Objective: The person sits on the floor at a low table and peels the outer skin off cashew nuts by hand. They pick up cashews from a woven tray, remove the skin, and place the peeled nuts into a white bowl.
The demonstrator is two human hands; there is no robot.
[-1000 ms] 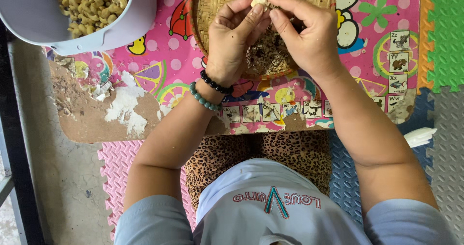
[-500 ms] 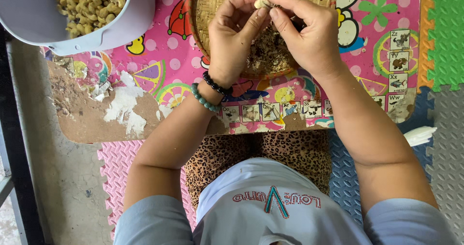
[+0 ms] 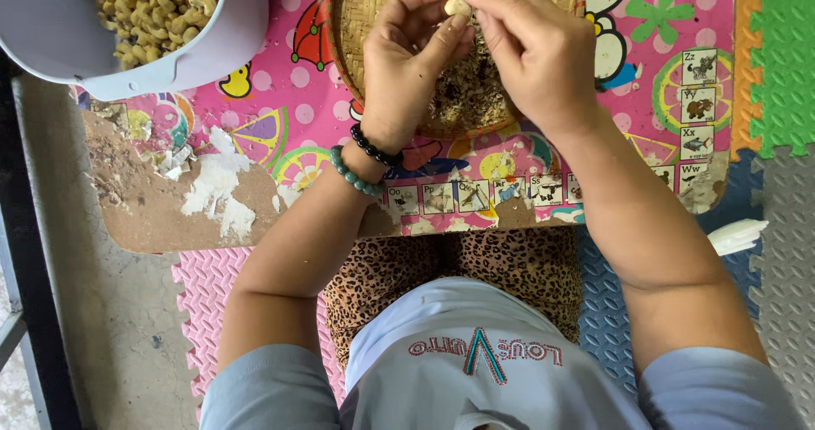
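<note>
L hand (image 3: 412, 65) & R hand (image 3: 531, 52) both pinching one pale nut (image 3: 457, 6) over woven tray (image 3: 356, 22), tabletop's far edge.

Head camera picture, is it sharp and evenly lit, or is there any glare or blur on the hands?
Head view: soft even daylight, no glare; left hand, right hand and the pale nut between them look sharp; woven tray and grey bowl are cut off at the top edge.

1. Just one view here: a head-worn cam looking straight down over the person's own chest and lap.
2. It sits pretty close above the woven tray (image 3: 373, 65), which is cut off at the top edge.
3. Left of the tray there's a grey bowl (image 3: 170, 65), only partly in frame, I think.
</note>
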